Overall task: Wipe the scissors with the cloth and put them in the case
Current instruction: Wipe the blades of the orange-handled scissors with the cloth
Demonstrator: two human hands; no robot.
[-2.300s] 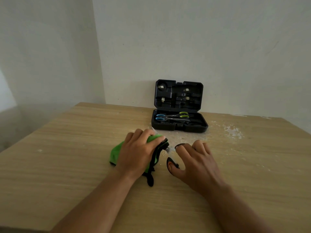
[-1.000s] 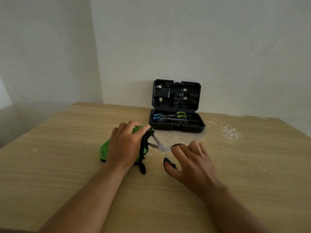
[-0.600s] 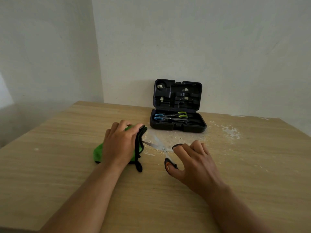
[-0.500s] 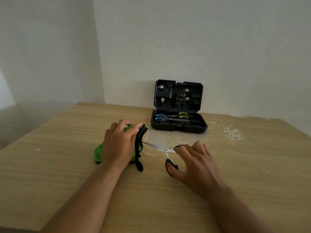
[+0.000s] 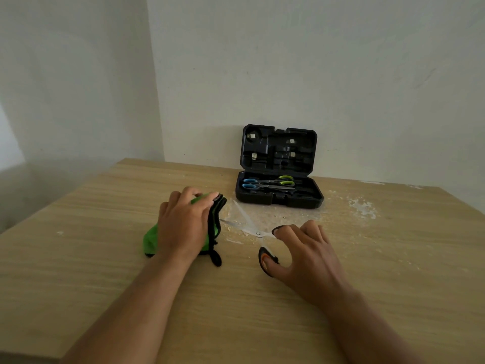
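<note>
- worktop (image 5: pixel 367 285): wood, pale crumbs/residue beyond the right fingers.
- case (image 5: pixel 279 194): open, well beyond both hands, lid up; blue scissors (image 5: pixel 249 183) and green scissors (image 5: pixel 286 179) already inside. Free slot hard to make out.
- cloth (image 5: pixel 151 239): soft, bunched; left hand (image 5: pixel 183 224) fingers curled over it, gripping, one blade tip at its edge.
- scissors (image 5: pixel 249 224): blades splayed open, flat between the hands. Stiff, light, probably slick steel; take by handles, not blades.
- right hand (image 5: pixel 307 254): thumb through orange-black loop, fingers on the other loop, holding. That loop mostly hidden.
</note>
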